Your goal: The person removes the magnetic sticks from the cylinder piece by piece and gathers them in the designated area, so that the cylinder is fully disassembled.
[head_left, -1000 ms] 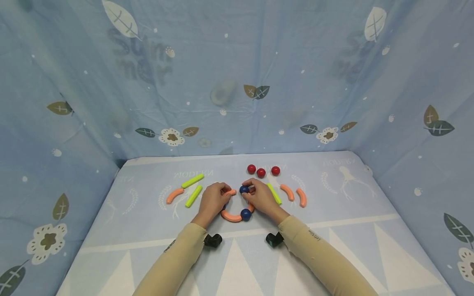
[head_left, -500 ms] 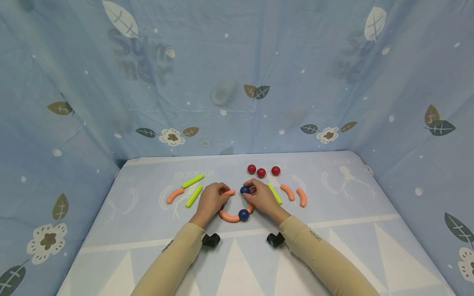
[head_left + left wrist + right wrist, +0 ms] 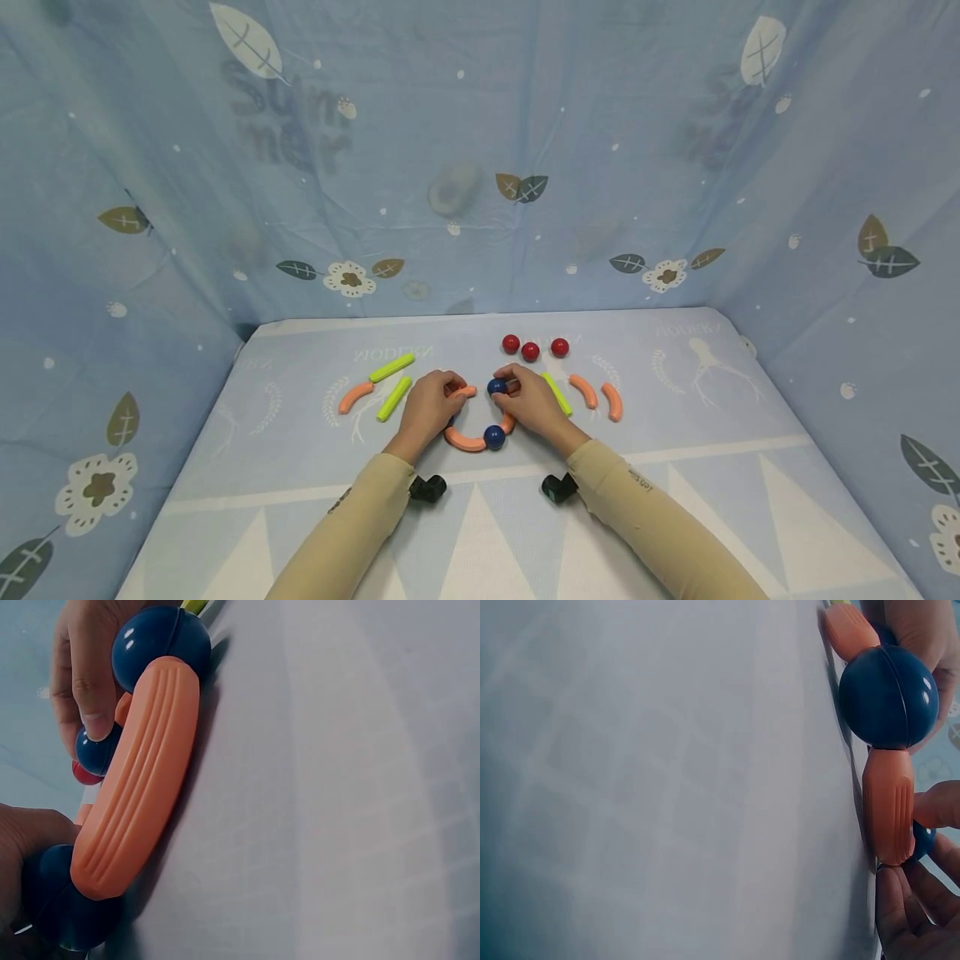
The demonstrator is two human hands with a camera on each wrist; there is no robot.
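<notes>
Several curved orange magnetic rods and blue balls form a partial ring between the hands. My left hand [image 3: 429, 408] pinches the left curved orange rod [image 3: 468, 391], beside a blue ball [image 3: 64, 900] that the hand mostly hides in the head view. The right hand [image 3: 531, 402] holds another blue ball [image 3: 497, 387] between thumb and fingers, at the end of the right orange rod [image 3: 889, 806]. At the front, a curved orange rod [image 3: 142, 780] meets the front blue ball [image 3: 494, 437]. A gap separates the left rod's free end from the ball in the right hand.
Three red balls [image 3: 530, 352] lie behind the right hand. Green rods [image 3: 393, 398] and an orange rod [image 3: 356, 397] are on the left; a green rod [image 3: 557, 394] and two orange rods [image 3: 611, 402] lie right. Patterned cloth [image 3: 480, 250] hangs around the table.
The left hand, the front orange rod and the front blue ball have shifted slightly left since the first frame. Both hands keep their holds, and little differs over the last half second.
</notes>
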